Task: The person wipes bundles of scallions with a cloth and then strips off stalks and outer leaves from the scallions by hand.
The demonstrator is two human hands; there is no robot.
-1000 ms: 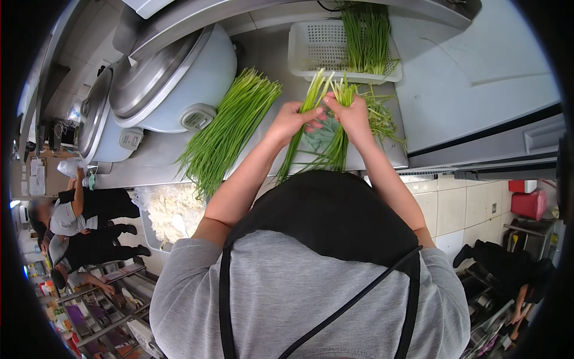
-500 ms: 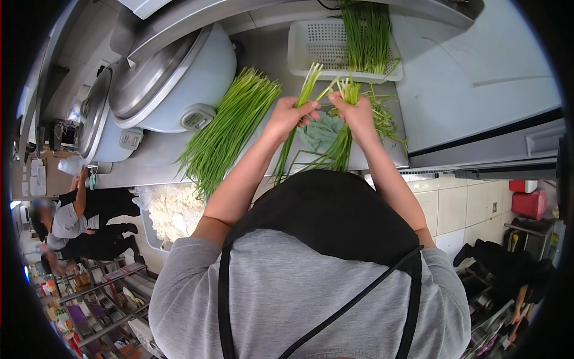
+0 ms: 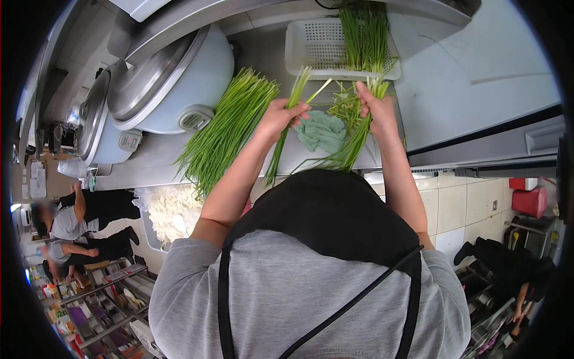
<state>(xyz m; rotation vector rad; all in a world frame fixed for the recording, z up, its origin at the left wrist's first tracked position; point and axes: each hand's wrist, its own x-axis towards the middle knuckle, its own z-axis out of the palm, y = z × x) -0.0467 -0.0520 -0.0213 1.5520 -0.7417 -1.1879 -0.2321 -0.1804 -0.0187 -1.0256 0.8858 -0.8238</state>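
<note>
One green cloth [image 3: 321,132] between two stalk bunches [image 3: 354,148]

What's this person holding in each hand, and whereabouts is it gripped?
The left hand holds a thin bunch of chives, the right hand a fuller bunch; each is gripped near its pale stem ends.
</note>
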